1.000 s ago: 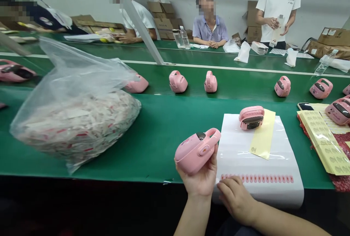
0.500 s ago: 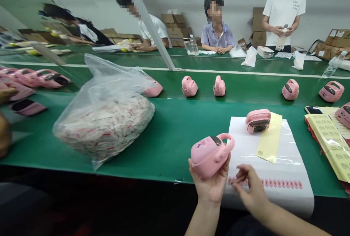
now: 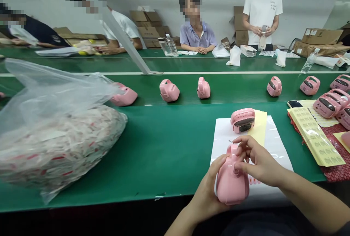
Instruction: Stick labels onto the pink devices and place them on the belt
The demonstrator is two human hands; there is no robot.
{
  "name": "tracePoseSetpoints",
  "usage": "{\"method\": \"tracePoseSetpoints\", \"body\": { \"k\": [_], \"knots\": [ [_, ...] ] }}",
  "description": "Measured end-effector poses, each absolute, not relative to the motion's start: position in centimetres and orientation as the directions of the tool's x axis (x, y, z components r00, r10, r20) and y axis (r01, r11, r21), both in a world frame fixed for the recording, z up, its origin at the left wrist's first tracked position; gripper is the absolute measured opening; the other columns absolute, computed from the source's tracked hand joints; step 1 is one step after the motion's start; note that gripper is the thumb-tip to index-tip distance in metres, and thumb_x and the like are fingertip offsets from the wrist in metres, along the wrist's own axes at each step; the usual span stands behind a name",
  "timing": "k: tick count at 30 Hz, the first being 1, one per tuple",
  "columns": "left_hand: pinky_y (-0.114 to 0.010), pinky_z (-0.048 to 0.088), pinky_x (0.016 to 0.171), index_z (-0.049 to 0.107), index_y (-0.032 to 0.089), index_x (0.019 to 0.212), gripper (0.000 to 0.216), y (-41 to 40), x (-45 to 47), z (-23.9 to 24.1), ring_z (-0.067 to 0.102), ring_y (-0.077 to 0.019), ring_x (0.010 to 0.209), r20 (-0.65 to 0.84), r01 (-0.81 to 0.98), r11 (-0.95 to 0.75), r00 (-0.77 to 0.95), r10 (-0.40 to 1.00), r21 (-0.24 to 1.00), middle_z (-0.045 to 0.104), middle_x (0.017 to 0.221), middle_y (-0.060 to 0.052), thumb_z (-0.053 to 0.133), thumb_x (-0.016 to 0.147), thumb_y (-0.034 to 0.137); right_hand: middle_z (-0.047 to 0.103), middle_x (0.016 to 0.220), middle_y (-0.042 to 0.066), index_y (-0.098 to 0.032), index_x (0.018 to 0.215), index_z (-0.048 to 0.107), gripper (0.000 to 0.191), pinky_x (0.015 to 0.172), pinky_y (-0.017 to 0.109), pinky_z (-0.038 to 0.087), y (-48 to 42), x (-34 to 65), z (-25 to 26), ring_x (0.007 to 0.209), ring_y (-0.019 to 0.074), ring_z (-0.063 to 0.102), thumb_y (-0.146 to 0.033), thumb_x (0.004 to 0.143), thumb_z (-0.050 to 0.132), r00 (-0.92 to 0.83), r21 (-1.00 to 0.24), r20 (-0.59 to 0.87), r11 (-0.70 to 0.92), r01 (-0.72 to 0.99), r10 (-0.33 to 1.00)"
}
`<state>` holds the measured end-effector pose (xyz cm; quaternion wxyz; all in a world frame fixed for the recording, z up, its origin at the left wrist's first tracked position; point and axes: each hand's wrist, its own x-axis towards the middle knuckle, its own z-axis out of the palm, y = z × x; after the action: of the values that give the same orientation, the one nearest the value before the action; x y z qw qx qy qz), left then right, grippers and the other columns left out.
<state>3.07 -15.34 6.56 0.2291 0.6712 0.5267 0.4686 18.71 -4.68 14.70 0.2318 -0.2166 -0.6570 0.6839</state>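
My left hand [image 3: 209, 188] is wrapped round a pink handled device [image 3: 232, 183], held upright near the table's front edge. My right hand [image 3: 258, 161] presses its fingertips against the top of that device, fingers pinched together; whether a small sticker is under them I cannot make out. Under both hands lies a white sheet [image 3: 275, 145] with a row of small red stickers, mostly hidden. A second pink device [image 3: 242, 119] rests on a yellow paper [image 3: 259, 126] at the sheet's far end.
A big clear bag [image 3: 54, 134] of small packets lies on the green table [image 3: 164, 145] at left. Several pink devices [image 3: 169, 90] sit on the belt beyond. Yellow sticker sheets [image 3: 314, 136] and more devices lie at right. Other people work across the far table.
My left hand has turned the pink device upright and lowered it toward me. My right hand has left the sticker row and come onto the device's top.
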Motion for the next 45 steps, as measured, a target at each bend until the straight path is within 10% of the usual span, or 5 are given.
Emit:
{"method": "tracePoseSetpoints", "body": {
  "k": [10, 19, 31, 38, 45],
  "knots": [
    [-0.048, 0.044, 0.093, 0.018, 0.034, 0.137, 0.092, -15.2, 3.1, 6.6, 0.045, -0.033, 0.119, 0.515, 0.588, -0.456, 0.077, 0.854, 0.668, 0.04, 0.131, -0.014, 0.075, 0.065, 0.034, 0.048, 0.086, -0.002, -0.023, 0.11, 0.041, 0.044, 0.067, 0.028, 0.047, -4.6, 19.3, 15.1, 0.065, 0.0088, 0.058, -0.003, 0.072, 0.05, -0.821, -0.988, 0.037, 0.144, 0.056, 0.569],
    [-0.045, 0.046, 0.09, 0.02, 0.033, 0.138, 0.088, -14.9, 3.8, 7.2, 0.043, -0.0309, 0.119, 0.565, 0.584, -0.507, 0.098, 0.819, 0.634, 0.034, 0.13, -0.015, 0.072, 0.068, 0.026, 0.048, 0.081, 0.0, -0.023, 0.108, 0.043, 0.035, 0.061, 0.026, 0.051, -6.0, 19.2, 12.8, 0.069, 0.0123, 0.054, -0.009, 0.077, 0.049, -0.639, -0.884, 0.361, 0.468, -0.002, 0.679],
    [-0.044, 0.047, 0.088, 0.023, 0.03, 0.138, 0.093, -14.8, 3.9, 5.7, 0.045, -0.0315, 0.116, 0.593, 0.567, -0.515, 0.056, 0.803, 0.643, 0.036, 0.129, -0.014, 0.074, 0.061, 0.023, 0.061, 0.104, 0.016, -0.01, 0.139, 0.02, 0.061, 0.081, 0.033, 0.055, -6.5, 20.3, 10.8, 0.101, 0.0203, 0.059, -0.002, 0.084, 0.044, -0.533, -0.289, 0.82, 0.955, -0.067, 0.211],
    [-0.044, 0.049, 0.082, 0.033, 0.039, 0.132, 0.09, -15.0, 3.9, 5.5, 0.046, -0.0347, 0.114, 0.559, 0.59, -0.47, 0.037, 0.828, 0.657, 0.033, 0.129, -0.012, 0.079, 0.055, 0.03, 0.039, 0.139, 0.017, -0.021, 0.14, 0.014, 0.061, 0.101, 0.047, 0.038, -4.2, 20.1, 10.4, 0.129, 0.0242, 0.037, -0.008, 0.086, 0.039, -0.675, -0.6, 0.581, 0.8, 0.02, 0.454],
    [-0.055, 0.04, 0.092, 0.029, 0.037, 0.131, 0.097, -15.2, 4.9, 6.7, 0.038, -0.0388, 0.122, 0.55, 0.318, -0.526, 0.015, 0.835, 0.789, 0.036, 0.13, -0.014, 0.083, 0.049, 0.039, 0.063, 0.089, 0.003, -0.018, 0.13, 0.036, 0.046, 0.08, 0.037, 0.047, -1.0, 19.0, 8.6, 0.083, 0.0172, 0.061, -0.015, 0.084, 0.043, -0.877, -0.935, -0.075, 0.273, 0.228, 0.474]
  ]
}}
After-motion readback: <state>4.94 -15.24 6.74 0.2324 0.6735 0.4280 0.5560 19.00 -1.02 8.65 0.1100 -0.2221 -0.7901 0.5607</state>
